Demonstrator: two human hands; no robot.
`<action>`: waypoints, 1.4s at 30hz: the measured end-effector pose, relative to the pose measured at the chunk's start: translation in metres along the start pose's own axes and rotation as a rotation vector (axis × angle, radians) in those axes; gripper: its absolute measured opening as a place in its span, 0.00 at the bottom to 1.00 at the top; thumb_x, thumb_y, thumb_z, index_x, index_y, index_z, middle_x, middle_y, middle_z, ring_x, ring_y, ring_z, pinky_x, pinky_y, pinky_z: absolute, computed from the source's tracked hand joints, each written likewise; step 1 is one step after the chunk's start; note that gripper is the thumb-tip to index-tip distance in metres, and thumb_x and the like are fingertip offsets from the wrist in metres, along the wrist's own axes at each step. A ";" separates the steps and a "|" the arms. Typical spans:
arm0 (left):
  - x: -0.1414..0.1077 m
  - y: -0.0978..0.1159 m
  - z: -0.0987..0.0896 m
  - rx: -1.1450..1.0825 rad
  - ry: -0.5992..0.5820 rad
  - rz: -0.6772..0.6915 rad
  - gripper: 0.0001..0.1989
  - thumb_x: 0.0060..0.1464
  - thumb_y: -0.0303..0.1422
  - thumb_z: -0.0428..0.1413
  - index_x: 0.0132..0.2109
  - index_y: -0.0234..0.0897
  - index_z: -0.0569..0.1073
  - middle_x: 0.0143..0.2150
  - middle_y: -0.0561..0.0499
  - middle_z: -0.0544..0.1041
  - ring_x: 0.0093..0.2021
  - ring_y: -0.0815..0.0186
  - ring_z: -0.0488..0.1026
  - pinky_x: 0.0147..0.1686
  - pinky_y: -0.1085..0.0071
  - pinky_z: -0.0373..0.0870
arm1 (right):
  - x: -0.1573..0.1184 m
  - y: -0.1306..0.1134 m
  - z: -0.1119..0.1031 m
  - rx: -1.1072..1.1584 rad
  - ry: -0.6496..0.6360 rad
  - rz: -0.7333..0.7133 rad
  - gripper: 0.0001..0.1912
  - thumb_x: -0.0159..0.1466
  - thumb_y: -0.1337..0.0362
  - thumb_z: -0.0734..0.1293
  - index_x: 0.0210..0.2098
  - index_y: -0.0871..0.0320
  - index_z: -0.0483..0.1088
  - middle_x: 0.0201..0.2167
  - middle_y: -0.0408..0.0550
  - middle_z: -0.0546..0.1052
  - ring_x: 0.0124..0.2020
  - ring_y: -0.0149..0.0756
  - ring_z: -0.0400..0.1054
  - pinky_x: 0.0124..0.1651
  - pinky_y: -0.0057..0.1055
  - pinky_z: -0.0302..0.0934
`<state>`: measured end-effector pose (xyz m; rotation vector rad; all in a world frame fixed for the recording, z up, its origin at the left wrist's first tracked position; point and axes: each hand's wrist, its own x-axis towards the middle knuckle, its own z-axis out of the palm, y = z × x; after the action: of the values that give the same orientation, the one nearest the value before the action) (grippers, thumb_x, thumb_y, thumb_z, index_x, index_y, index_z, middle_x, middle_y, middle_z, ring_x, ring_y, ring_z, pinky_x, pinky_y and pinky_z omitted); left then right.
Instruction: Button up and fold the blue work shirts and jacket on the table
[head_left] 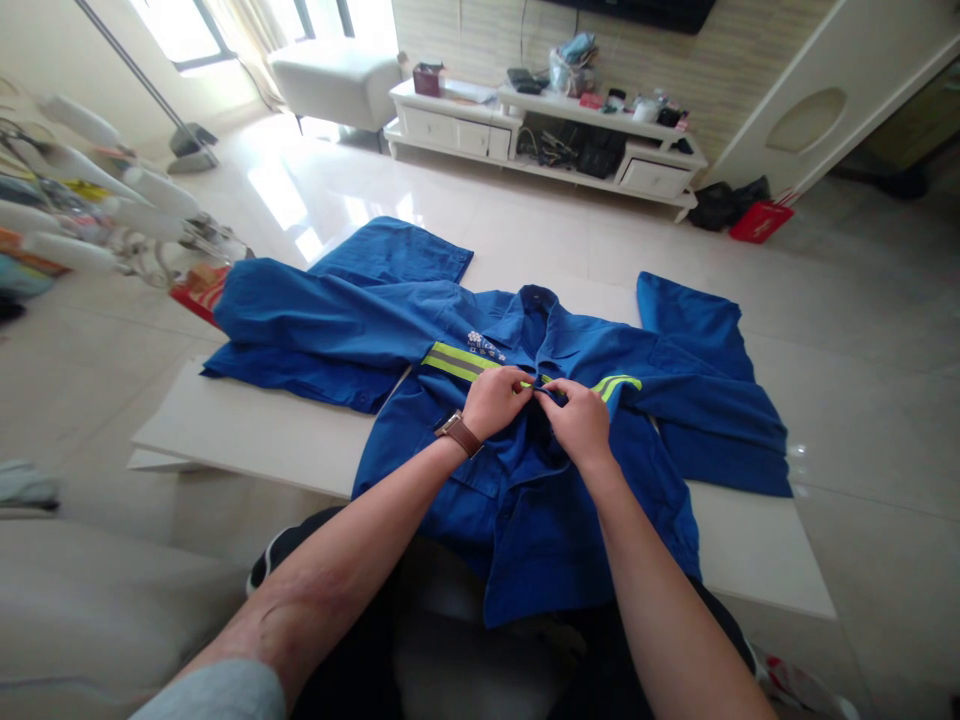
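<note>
A blue work jacket (465, 480) with yellow-and-grey reflective stripes and white embroidery on the chest lies spread face up, collar away from me. Its lower edge hangs over the near side towards my lap. My left hand (496, 400), a brown-strapped watch on its wrist, pinches one front edge at stripe height. Close beside it, my right hand (577, 418) pinches the opposite front edge. Between the fingertips the two edges meet; any button there is too small to make out. Other blue garment pieces (397, 245) lie under and beyond the sleeves.
The jacket rests on a long pale board or table (757, 540). A white TV cabinet (457, 130) with assorted items stands by the far wall, a grey bench (337, 80) beside it. A red bag (761, 222) sits on the floor. A rack with white rollers (82, 190) is at left.
</note>
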<state>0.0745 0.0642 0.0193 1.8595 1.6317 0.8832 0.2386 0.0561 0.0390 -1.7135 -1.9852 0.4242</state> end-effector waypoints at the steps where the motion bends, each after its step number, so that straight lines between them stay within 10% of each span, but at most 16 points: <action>1: 0.000 0.000 0.000 0.004 -0.006 0.006 0.11 0.57 0.31 0.61 0.46 0.40 0.84 0.36 0.50 0.83 0.37 0.64 0.77 0.40 0.71 0.70 | 0.000 0.001 0.001 0.003 -0.001 -0.007 0.13 0.65 0.53 0.67 0.40 0.52 0.80 0.38 0.49 0.83 0.39 0.44 0.75 0.40 0.33 0.60; 42: 0.001 -0.001 0.002 0.007 -0.042 0.158 0.11 0.60 0.30 0.56 0.36 0.37 0.84 0.28 0.51 0.74 0.29 0.66 0.69 0.33 0.70 0.60 | -0.005 -0.004 0.013 -0.046 0.013 0.030 0.12 0.69 0.60 0.63 0.43 0.53 0.79 0.44 0.49 0.82 0.44 0.46 0.74 0.44 0.35 0.62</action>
<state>0.0753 0.0652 0.0179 2.0198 1.4809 0.8972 0.2289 0.0518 0.0296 -1.7723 -1.9767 0.3797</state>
